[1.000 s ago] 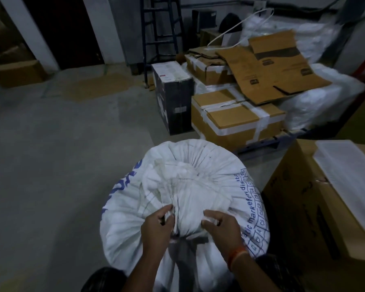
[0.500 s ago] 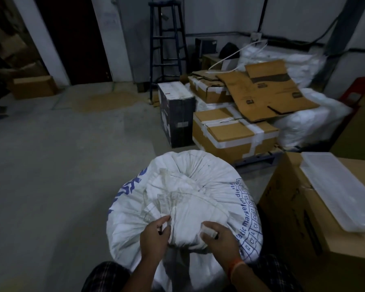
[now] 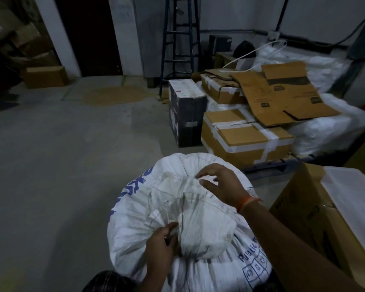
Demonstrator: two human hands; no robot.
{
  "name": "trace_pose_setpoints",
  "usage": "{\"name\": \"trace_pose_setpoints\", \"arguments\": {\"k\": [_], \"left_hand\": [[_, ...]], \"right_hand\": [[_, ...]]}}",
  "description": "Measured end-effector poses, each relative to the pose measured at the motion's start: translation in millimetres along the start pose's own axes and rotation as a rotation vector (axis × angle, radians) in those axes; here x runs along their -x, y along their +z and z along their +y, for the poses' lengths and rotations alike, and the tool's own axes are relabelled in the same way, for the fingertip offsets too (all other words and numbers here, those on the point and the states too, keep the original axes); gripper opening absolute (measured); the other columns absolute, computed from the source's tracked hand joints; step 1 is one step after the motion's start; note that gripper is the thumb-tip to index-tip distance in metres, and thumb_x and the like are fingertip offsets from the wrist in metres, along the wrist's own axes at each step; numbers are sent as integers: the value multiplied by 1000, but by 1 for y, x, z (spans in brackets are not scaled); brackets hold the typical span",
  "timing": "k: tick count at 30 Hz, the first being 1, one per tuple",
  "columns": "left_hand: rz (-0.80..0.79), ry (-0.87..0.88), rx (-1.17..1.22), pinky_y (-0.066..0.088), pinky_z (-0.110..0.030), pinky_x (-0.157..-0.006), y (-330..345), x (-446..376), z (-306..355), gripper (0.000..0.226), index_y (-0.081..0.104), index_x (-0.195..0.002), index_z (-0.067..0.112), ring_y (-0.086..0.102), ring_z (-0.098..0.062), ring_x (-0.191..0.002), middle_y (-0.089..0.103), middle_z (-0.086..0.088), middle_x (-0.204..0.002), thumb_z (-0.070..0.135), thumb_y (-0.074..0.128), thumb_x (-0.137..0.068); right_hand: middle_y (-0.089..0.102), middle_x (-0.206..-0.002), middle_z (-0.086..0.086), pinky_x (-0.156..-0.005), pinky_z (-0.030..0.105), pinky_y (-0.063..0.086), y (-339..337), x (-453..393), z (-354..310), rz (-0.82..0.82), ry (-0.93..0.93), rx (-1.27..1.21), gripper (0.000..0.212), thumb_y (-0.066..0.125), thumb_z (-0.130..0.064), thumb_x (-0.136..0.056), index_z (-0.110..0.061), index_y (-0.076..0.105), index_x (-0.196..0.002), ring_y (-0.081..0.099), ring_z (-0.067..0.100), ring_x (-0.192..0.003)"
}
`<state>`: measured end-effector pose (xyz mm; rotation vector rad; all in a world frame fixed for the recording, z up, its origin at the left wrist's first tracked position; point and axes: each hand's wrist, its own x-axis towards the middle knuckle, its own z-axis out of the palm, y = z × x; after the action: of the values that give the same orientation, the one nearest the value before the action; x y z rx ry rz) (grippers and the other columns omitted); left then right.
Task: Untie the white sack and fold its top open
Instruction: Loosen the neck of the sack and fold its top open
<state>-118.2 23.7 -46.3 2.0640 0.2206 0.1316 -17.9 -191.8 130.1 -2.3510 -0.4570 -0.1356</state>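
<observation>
The big white sack (image 3: 190,218) stands right in front of the person. The left hand (image 3: 161,243) pinches its bunched top. The right hand (image 3: 221,184) reaches over it, fingers spread and holding nothing

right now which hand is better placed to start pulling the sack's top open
Probably the right hand: it hovers open over the loose bunched folds atop the white sack, free to grab them. The left hand already pinches the gathered neck nearer the person.
</observation>
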Motion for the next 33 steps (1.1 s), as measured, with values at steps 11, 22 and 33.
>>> {"name": "trace_pose_setpoints", "arguments": {"k": [11,22,33], "left_hand": [[33,106,-36,55,-17,-78,-6,-10,2,51,57,-115,73,66,6,-93,73,15,-93,37,67,-80],[398,64,181,54,-18,-83,-45,-10,42,41,75,-81,37,60,-2,-111,54,8,-123,-4,74,-84],[-126,82,97,58,-31,-97,-73,-126,80,15,78,-101,36,70,0,-102,77,14,-113,31,79,-86]], "right_hand": [[66,-130,-5,-111,31,37,58,-83,11,-399,115,88,26,74,-22,-87,-29,75,-113,55,14,-122],[72,-116,-11,-102,24,41,23,-73,18,-279,109,14,19,73,-23,-89,-28,78,-106,59,1,-107],[72,-118,-9,-93,9,34,19,-68,-2,-257,67,-22,19,72,-19,-90,-23,78,-108,57,-2,-103]]}}
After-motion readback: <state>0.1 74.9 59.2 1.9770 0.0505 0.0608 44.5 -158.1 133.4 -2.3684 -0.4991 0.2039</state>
